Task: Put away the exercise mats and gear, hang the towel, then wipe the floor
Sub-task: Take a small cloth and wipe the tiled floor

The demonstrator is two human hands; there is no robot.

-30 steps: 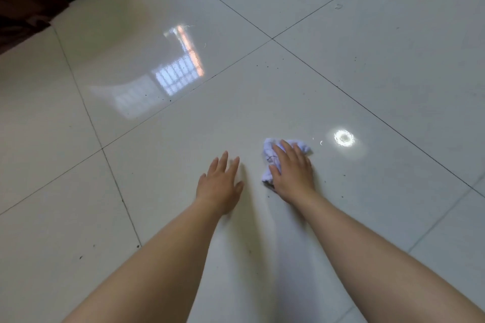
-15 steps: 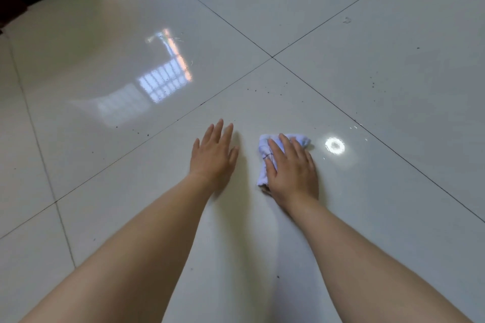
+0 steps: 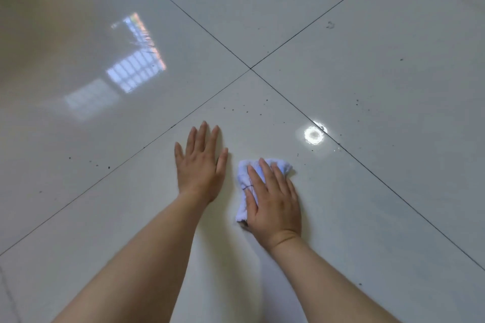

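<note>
Now pressing a small crumpled white cloth [image 3: 281, 165] flat against the glossy pale tiled floor [image 3: 380, 81].
Straight, slightly spread fingers [image 3: 267, 176] of the right hand [image 3: 275, 207] over the cloth, gripping nothing; left hand [image 3: 200, 168] flat, uncurled, on bare tile just beside. Likely light, soft and limp, sliding easily yet bunching; best held down through its middle, or pinched at the loose far edge.

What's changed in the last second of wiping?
The left hand slid forward on the floor and now lies ahead of the right hand, which drew the cloth slightly back toward the person. Unchanged: right hand pressing flat on the cloth, left palm flat on the floor; nothing gripped or released.
</note>
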